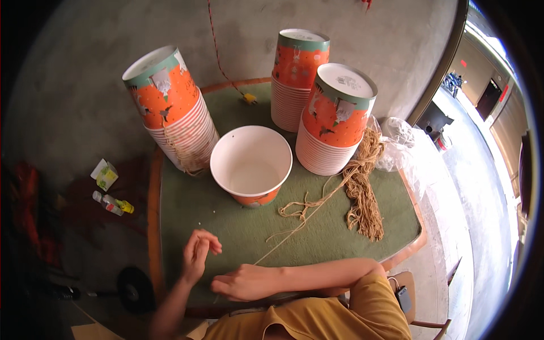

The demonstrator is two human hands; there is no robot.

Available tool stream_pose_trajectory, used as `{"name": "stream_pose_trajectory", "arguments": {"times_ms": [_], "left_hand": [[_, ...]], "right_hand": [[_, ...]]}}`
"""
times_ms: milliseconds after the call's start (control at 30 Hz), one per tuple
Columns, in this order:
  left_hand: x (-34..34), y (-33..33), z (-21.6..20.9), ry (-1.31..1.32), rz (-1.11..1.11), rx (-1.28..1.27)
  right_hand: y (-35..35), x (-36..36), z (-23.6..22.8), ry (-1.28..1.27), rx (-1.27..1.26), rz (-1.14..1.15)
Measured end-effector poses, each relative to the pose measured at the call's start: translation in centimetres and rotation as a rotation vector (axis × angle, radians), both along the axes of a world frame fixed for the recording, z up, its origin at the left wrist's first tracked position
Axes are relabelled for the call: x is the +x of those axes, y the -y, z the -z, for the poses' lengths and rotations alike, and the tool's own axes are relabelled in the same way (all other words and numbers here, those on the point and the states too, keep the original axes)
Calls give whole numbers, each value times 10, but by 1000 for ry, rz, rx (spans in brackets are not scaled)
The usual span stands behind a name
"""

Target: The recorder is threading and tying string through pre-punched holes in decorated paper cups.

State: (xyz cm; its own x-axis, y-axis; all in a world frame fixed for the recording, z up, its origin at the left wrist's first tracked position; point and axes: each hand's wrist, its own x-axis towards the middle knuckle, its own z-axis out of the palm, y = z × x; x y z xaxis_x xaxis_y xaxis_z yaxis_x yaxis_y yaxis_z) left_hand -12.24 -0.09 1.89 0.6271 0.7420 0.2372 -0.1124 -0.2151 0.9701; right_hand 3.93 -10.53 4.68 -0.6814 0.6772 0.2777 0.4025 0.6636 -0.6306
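Note:
My right hand (247,282) is closed near the table's front edge, gripping a thin strand of tan twine (287,235). From it the strand runs taut up to the right, toward a loose hank of twine (365,198); a short end shows below the hand. Just left of it my left hand (199,254) is raised, its fingers loosely bent and apart, with nothing visible in them. Beyond both hands an orange paper bucket (249,141) stands upright, its white inside facing me.
Upside-down stacks of orange buckets stand at the back left (170,102), back (299,73) and right (334,119). Twine lies against the left stack. Clear plastic bags (396,139) sit at the right edge. A yellow plug (249,99) hangs behind the green tabletop (192,212).

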Motion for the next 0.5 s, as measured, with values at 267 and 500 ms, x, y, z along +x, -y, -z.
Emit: {"name": "stream_pose_trajectory", "arguments": {"times_ms": [267, 500], "left_hand": [[2, 4, -70, -211, 268, -197], [85, 0, -144, -255, 393, 88]], "right_hand": [[-35, 41, -45, -20, 177, 284], [-26, 106, -100, 12, 500, 600]]}}
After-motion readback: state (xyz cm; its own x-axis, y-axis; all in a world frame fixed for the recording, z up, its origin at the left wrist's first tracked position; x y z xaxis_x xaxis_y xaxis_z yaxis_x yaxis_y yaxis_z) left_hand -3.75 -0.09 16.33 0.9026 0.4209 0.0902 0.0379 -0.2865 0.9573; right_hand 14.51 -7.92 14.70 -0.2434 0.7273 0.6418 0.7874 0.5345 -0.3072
